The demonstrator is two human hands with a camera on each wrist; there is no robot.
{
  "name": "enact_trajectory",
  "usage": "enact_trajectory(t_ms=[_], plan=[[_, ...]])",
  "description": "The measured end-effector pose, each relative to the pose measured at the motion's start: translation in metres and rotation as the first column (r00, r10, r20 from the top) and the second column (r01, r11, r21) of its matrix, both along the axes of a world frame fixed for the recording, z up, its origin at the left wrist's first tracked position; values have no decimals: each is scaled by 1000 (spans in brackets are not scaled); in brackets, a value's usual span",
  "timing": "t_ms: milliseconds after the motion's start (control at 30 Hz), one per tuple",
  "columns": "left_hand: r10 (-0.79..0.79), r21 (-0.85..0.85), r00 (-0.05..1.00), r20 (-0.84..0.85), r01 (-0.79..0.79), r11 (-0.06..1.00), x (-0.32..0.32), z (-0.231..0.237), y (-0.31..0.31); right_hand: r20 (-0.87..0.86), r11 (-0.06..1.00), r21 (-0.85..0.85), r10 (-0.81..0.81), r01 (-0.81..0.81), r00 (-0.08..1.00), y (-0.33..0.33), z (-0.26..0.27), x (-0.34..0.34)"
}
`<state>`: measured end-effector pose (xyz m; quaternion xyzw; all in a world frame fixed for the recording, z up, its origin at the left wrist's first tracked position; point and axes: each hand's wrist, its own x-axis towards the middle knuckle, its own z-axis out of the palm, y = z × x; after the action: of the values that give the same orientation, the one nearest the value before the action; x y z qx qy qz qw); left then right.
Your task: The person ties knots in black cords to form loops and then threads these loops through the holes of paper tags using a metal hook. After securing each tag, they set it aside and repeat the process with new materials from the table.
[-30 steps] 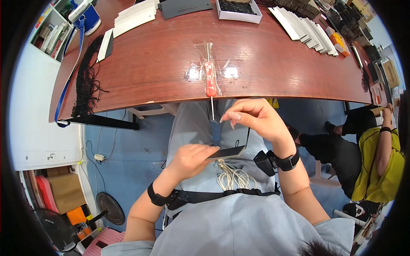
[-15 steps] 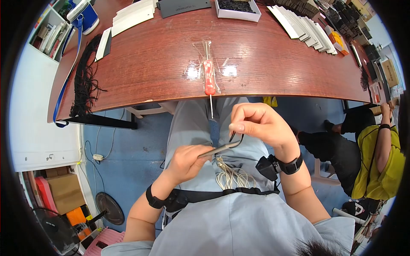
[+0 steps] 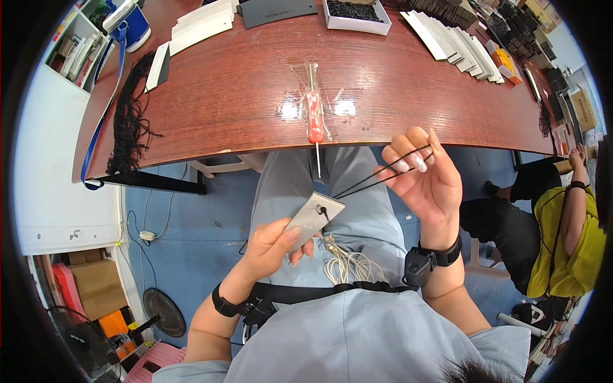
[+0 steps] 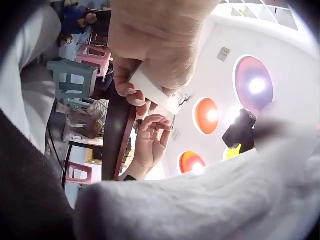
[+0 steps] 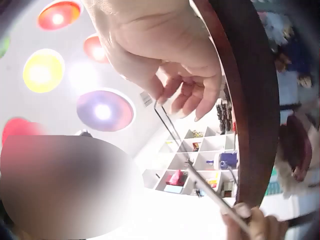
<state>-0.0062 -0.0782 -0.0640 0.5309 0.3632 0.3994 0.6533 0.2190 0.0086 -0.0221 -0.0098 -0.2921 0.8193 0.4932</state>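
Note:
My left hand (image 3: 271, 246) grips a light grey hang tag (image 3: 311, 217) by its lower end, thumb on top, over my lap. Through a hole near the tag's upper end runs a black cord (image 3: 377, 175), with a knot showing on the face. The cord's loop is drawn out tight to the right, its far end pinched by my right hand (image 3: 429, 175). In the right wrist view the cord (image 5: 172, 129) stretches between those fingers and the tag (image 5: 212, 192), seen edge-on. A red-handled tool (image 3: 315, 121) lies under clear tape on the table, its thin metal shaft jutting past the edge.
On the table (image 3: 217, 115) are a bundle of black cords (image 3: 131, 121), stacks of white tags (image 3: 456, 48), a dark tag (image 3: 278, 11) and a white box (image 3: 359, 25) of small black pieces. White cords (image 3: 350, 263) hang at my waist. Another person (image 3: 568, 242) sits at right.
My right hand has moved up and right, pulling the cord loop out straight. The tag, earlier nearly edge-on, has turned so its light face shows and its upper end points toward the table.

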Motion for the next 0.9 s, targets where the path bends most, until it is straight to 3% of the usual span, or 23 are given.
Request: enact_trajectory(t_ms=[67,100,133,267,333,467,533,567,633,667,733,767,833,867,900], plan=[[-19,-19,1000,16,19,1000,2,0,0,-74,999,-32,5,-8,997,-2,0,-2],[-19,-19,1000,16,19,1000,1,-1,0,156,983,7,-184,185,970,-3,3,-1],[-2,-49,997,72,6,999,1,-3,-1,366,930,89,-364,357,857,-3,4,1],[-30,-96,992,121,41,995,-3,-4,-1,379,907,174,-422,384,823,-3,4,2],[-44,-122,990,133,60,991,-2,-1,0,230,954,-24,-287,300,930,-5,4,-2],[-15,-177,979,204,52,983,-1,-3,-1,287,936,59,-349,347,892,-1,4,-5],[-22,-169,977,214,60,984,-2,-2,-1,443,764,326,-644,557,623,-1,5,-9],[-28,-162,974,224,66,985,-3,-2,-1,443,763,327,-645,558,623,-1,5,-9],[-36,-169,973,230,77,983,-3,-1,0,380,853,169,-518,493,766,-1,6,-8],[-43,-178,971,234,87,980,-3,-1,-1,381,853,169,-518,493,766,-2,6,-8],[-57,-174,969,242,101,980,-3,0,1,222,940,-9,-330,340,918,-2,5,-7],[-68,-170,966,249,113,979,-2,0,2,222,941,-12,-327,338,919,-3,5,-8],[-71,-185,970,233,116,976,-1,3,2,-129,956,-279,-134,93,983,-6,3,-11],[-77,-197,973,218,121,973,0,5,3,-130,956,-280,-131,91,983,-4,4,-10],[-74,-198,973,217,118,973,0,6,4,-231,972,-223,17,-70,973,-2,7,-7]])
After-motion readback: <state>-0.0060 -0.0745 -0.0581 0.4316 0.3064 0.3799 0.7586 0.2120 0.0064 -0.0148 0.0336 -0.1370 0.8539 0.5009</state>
